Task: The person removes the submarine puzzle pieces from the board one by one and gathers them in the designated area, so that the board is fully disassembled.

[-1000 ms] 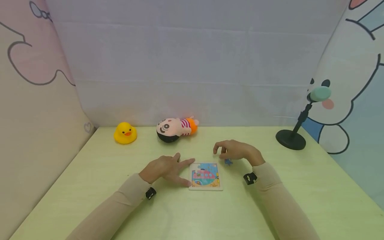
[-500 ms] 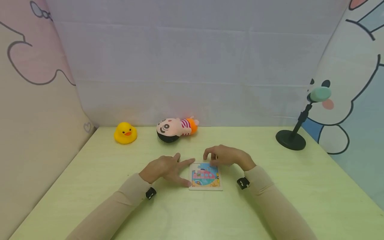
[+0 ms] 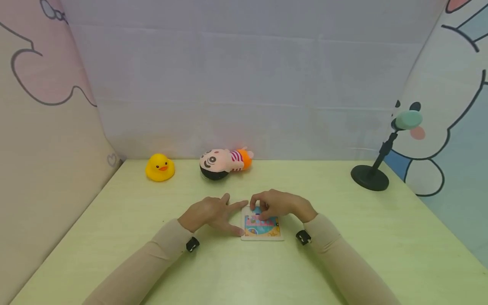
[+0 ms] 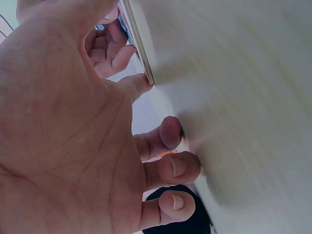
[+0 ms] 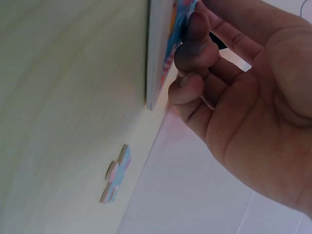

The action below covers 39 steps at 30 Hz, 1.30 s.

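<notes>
Head view: your hands are apart. Your left hand [image 3: 211,214], fingers spread, touches the left edge of the puzzle board [image 3: 263,238], midway between the surface's [image 3: 217,275] side edges. Your right hand [image 3: 280,203] curls over the board's far half; whether it grips anything is unclear. A loose puzzle piece [image 5: 117,174] lies near the board.

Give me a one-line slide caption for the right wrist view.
Right hand, fingers curled, at a picture puzzle, while a loose piece lies apart on the table.
</notes>
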Available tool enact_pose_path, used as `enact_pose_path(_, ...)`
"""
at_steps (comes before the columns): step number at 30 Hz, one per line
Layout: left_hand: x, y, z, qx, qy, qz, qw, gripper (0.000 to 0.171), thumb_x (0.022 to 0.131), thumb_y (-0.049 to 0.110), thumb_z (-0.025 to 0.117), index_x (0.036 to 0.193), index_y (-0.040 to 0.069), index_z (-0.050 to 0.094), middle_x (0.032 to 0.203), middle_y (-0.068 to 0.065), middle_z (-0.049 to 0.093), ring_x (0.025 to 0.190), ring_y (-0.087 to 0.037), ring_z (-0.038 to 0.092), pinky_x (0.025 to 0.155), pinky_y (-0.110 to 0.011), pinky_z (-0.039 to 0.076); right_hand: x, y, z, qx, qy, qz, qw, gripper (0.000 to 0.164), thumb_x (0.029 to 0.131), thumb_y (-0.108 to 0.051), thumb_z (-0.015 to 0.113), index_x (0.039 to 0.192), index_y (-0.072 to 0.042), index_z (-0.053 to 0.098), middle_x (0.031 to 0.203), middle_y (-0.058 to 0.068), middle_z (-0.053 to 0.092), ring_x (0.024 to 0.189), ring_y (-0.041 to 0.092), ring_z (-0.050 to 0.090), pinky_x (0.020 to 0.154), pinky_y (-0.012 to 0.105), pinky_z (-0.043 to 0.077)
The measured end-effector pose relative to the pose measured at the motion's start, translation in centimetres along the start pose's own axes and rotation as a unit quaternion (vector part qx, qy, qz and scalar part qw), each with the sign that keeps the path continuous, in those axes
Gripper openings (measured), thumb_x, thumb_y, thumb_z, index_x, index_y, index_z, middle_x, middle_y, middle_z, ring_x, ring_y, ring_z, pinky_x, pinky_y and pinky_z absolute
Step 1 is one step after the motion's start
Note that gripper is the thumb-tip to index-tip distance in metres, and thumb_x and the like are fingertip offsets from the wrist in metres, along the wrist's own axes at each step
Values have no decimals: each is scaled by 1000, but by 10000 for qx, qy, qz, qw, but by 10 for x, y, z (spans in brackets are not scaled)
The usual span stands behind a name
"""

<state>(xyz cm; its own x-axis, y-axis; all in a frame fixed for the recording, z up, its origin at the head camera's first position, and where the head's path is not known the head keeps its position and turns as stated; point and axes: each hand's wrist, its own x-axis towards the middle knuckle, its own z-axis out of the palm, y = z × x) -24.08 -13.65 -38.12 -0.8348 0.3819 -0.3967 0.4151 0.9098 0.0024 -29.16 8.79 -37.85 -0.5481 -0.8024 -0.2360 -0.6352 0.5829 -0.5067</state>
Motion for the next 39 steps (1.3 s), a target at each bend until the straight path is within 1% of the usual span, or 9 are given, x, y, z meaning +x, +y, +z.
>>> enact_pose_path(7, 1, -1, 1, 3, -32, -2, 10000, 91, 81, 83, 52, 158, 44, 23, 120, -12, 45, 72, -23, 55, 67, -37, 47, 1, -1, 0, -161, 51, -147, 9997, 21, 93, -9, 72, 110, -14, 63, 81, -3, 60, 70, 8, 53, 66, 26, 44)
enact_pose_path(11, -1, 1, 1, -26, -30, 1, 10000, 91, 82, 82, 52, 158, 43, 23, 119, -12, 44, 72, -23, 54, 67, -37, 47, 1, -4, -2, -497, 141, -159, 9985, 22, 91, -11, 75, 109, -15, 63, 91, 3, 59, 79, 14, 52, 72, 30, 45)
enact_pose_path(14, -1, 2, 0, -13, -26, -10, 10000, 90, 83, 82, 51, 158, 42, 23, 121, -14, 45, 72, -23, 54, 66, -37, 47, 1, -6, -4, -723, 250, -98, 9970, 23, 89, -12, 77, 107, -17, 62, 100, 8, 55, 91, 21, 54, 79, 35, 46)
enact_pose_path(18, 0, 2, 0, 22, -23, -26, 10000, 89, 83, 82, 51, 158, 43, 22, 123, -14, 45, 72, -23, 55, 66, -36, 47, 1, -6, -4, -751, 364, -111, 9964, 20, 91, -6, 72, 104, -18, 61, 106, 10, 54, 99, 25, 56, 84, 39, 47)
enact_pose_path(20, 1, 3, 0, 8, -26, -34, 10000, 89, 83, 82, 51, 158, 43, 22, 122, -13, 45, 72, -23, 55, 66, -36, 46, 1, -5, -5, -656, 372, -203, 9969, 19, 93, -2, 68, 103, -16, 61, 103, 8, 57, 93, 24, 56, 80, 37, 47)
enact_pose_path(24, 1, 3, 1, 19, -54, -50, 10000, 89, 82, 82, 51, 158, 44, 22, 121, -12, 44, 73, -22, 55, 66, -36, 46, -2, -3, -7, -394, 316, -359, 9981, 20, 95, 3, 61, 103, -16, 60, 92, 5, 61, 76, 16, 51, 70, 30, 43)
enact_pose_path(30, 1, 2, 1, -2, -105, -60, 9999, 90, 82, 82, 51, 158, 44, 21, 126, -14, 44, 75, -23, 55, 68, -37, 47, -8, -2, -14, -206, 302, -219, 9991, 19, 97, -2, 60, 105, -19, 60, 95, 3, 63, 73, 15, 53, 66, 29, 45)
enact_pose_path(36, 3, 1, 0, -21, -199, -115, 9997, 91, 81, 84, 51, 158, 45, 20, 131, -14, 44, 77, -24, 55, 71, -38, 48, -17, 3, -24, 112, 204, 62, 9997, 15, 99, -7, 61, 105, -20, 61, 88, 3, 62, 60, 13, 52, 51, 29, 45)
enact_pose_path(39, 4, 1, 0, -57, -228, -140, 9996, 91, 81, 84, 51, 158, 46, 20, 133, -15, 43, 80, -25, 56, 73, -39, 48, -21, 7, -30, 130, 210, 64, 9997, 12, 99, -9, 62, 106, -19, 63, 84, 4, 63, 61, 13, 52, 56, 29, 46)
